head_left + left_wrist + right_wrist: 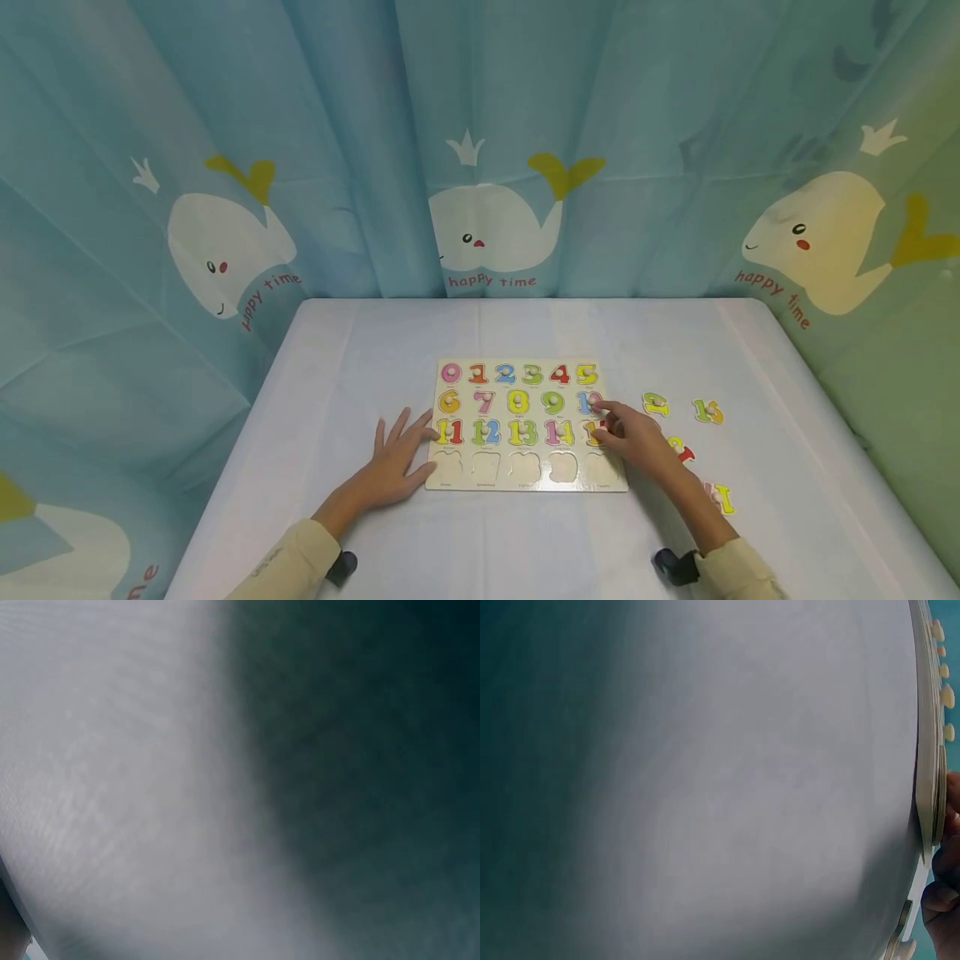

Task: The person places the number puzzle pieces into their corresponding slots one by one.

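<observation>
A wooden number puzzle board [461, 483] lies on the table, its top three rows filled with knobbed number pieces. My left hand [393, 462] rests at the board's left edge with fingers spread. At the right end of the third row, my right hand [637, 437] pinches a puzzle piece [591, 432] beside the 14, partly hidden by the fingers. The index fingertip reaches up by the blue and pink 10 [584, 403]. In the right wrist view, fingertips [946, 896] show at the board's edge [928, 735]. The left wrist view shows mainly blurred cloth.
Several loose number pieces lie right of the board: a green and yellow one [656, 404], another one [708, 411], a red and yellow one [680, 449] and one partly under the forearm [722, 498]. Empty recesses [524, 467] form the bottom row. A whale-print curtain [360, 167] hangs behind.
</observation>
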